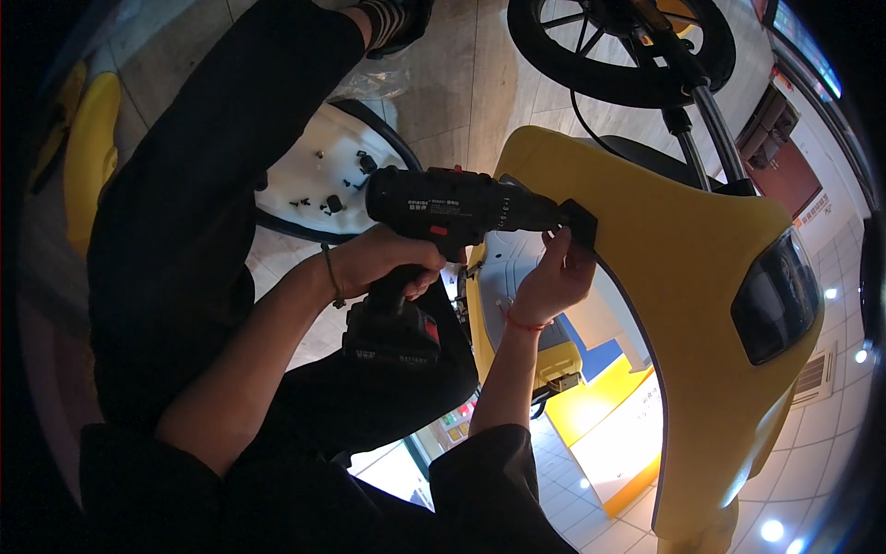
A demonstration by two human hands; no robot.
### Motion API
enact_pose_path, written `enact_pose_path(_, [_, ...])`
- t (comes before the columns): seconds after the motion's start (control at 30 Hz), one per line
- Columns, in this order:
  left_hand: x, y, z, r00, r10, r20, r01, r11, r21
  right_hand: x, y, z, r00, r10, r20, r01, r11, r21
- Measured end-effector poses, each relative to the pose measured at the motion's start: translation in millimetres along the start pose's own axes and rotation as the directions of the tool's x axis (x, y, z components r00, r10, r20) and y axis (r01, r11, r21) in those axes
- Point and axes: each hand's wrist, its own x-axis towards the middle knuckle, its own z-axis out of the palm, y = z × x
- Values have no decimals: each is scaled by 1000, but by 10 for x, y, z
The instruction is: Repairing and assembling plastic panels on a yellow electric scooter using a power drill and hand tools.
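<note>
Black shirt (pixel 305 503), loose matte cloth, closest to the camera, its short sleeves leaving both forearms bare. Dark trousers (pixel 166 240), softly creased, run along the left side; striped sock (pixel 382 23) at the far end.

Left hand (pixel 392 263) wraps the grip of a black drill (pixel 425 208), fingers closed around the handle. Hard plastic body, rounded at the back, tapering to a cone-shaped nose that points right; red accents, blocky battery (pixel 392 334) on the near side. Thin dark cord bracelet (pixel 332 275) on this wrist.

Right hand (pixel 558 277), red string bracelet (pixel 529 323) at the wrist, has its fingers drawn narrow, pinching a small angular black piece (pixel 580 223) at the left edge of a yellow panel (pixel 674 217). Drill tip right beside the piece; cannot tell whether they touch.

Panel: broad, smooth, curved, satin sheen, with a dark glossy window (pixel 777 297) set into its right part. Beyond it, far side: wheel (pixel 532 55) with black tyre and spokes, and shiny metal tubes (pixel 723 125).

Left of the drill, pale round tray (pixel 293 185), dark-rimmed, small black parts (pixel 333 203) scattered in it. Crumpled clear plastic (pixel 374 81) just beyond, on wood-grain floor (pixel 443 88). Far left: curved yellow part (pixel 89 157), smooth.
</note>
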Motion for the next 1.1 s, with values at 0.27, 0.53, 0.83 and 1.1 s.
enact_pose_path(0.27, [-1, -1, 2, 1000, -15, -1, 15, 1000, -22, -3, -38, -5, 1000, 23, 6, -23, 1000, -15])
enact_pose_path(0.53, [-5, -9, 18, 1000, -11, -27, 11, 1000, 7, -3, 5, -30, 999, 46, -6, -46, 996, -81])
enact_pose_path(0.83, [-9, 15, 28, 999, -27, -42, 27, 1000, 10, 8, -3, -4, 999, 36, -20, -37, 999, -22])
enact_pose_path(1.1, [-45, 21, 74, 995, -62, -75, 60, 998, -24, 18, 63, -53, 1000, -20, 24, 21, 998, -59])
